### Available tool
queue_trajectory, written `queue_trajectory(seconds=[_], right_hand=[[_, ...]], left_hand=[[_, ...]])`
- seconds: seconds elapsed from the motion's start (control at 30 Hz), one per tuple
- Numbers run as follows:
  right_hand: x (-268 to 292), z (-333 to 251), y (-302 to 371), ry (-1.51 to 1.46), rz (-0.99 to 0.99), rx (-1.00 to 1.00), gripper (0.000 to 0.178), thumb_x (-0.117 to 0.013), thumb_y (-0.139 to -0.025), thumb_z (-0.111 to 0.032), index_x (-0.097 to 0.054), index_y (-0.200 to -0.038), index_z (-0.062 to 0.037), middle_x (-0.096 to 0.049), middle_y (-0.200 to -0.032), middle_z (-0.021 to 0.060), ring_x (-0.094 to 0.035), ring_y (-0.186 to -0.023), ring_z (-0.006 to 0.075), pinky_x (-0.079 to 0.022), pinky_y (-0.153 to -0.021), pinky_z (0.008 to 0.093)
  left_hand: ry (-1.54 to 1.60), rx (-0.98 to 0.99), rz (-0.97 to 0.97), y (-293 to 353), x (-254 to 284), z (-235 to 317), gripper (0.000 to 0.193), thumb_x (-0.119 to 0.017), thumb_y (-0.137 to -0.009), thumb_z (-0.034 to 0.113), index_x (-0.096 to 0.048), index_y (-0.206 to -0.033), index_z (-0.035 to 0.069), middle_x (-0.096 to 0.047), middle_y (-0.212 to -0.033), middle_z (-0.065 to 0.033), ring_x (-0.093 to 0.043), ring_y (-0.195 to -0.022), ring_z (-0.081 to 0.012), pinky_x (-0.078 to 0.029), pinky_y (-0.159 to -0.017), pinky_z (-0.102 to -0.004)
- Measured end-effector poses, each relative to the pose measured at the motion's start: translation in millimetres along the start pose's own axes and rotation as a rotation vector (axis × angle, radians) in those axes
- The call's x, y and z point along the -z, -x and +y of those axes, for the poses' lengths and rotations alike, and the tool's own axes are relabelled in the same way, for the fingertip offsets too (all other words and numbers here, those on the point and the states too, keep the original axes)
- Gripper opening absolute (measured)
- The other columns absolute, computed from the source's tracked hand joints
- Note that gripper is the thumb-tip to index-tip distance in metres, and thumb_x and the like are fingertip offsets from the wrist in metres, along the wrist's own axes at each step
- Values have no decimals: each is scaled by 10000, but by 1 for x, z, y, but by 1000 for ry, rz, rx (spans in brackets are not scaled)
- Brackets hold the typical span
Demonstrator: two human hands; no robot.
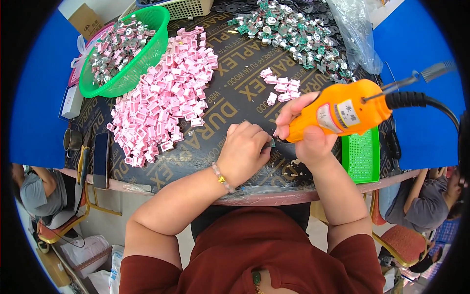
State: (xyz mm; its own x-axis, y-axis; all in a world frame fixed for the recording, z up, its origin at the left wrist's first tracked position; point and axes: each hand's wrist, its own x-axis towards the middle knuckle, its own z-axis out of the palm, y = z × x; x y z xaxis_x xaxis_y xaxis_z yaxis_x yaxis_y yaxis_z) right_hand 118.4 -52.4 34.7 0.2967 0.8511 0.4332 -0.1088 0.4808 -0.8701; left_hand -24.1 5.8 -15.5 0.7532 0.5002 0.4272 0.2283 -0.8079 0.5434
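Note:
My right hand grips an orange electric screwdriver, with its cable end toward the upper right and its front end toward my left hand. The bit is hidden or too small to make out. My left hand, a beaded bracelet on its wrist, rests on the table with its fingers curled together. A small greenish piece shows at those fingertips; the rest of it is hidden. Beyond the hands lies a small group of pink plastic housings.
Left of centre spreads a big heap of pink housings. Behind it, a green basket holds pink-and-silver assemblies. Green boards with silver parts are piled at the far right. A spring tethers the screwdriver. A green tray sits right; a phone left.

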Motion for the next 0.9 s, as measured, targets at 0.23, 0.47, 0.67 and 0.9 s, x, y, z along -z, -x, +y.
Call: queue_trajectory(seconds=[0.23,0.47,0.67,0.9], right_hand=[[7,0,-4,-48,-32,-10,597,-673,-792,-501,-460,-1057,-10,-590,-789,140,-563,-581,161,-497,-540,285],[58,-53,8,-9,158,274,521,-673,-827,-323,-462,-1154,24,-609,-802,110,-571,-600,131,-475,-543,249],[159,-89,33,507,552,329,257,-540,-917,-191,-482,-1056,17,-586,-754,68,-545,-576,109,-442,-557,227],[184,-74,44,456,572,349,264,-557,-918,-199,-474,-1058,9,-588,-766,75,-548,-580,116,-445,-562,236]], left_hand=[[82,-72,-5,-2,-2,-4,203,-720,-647,98,-616,-819,73,-575,-770,-58,-545,-752,-259,-399,-706,-367],[43,-190,-26,3,0,6,226,-711,-645,84,-646,-861,90,-612,-810,-34,-564,-787,-228,-394,-727,-354],[-41,-205,-16,-4,-5,16,283,-714,-640,149,-639,-905,85,-606,-846,-47,-563,-846,-229,-403,-754,-370],[-139,-160,-39,-4,-5,18,332,-737,-612,189,-633,-912,90,-563,-919,-51,-532,-896,-238,-380,-794,-386]])
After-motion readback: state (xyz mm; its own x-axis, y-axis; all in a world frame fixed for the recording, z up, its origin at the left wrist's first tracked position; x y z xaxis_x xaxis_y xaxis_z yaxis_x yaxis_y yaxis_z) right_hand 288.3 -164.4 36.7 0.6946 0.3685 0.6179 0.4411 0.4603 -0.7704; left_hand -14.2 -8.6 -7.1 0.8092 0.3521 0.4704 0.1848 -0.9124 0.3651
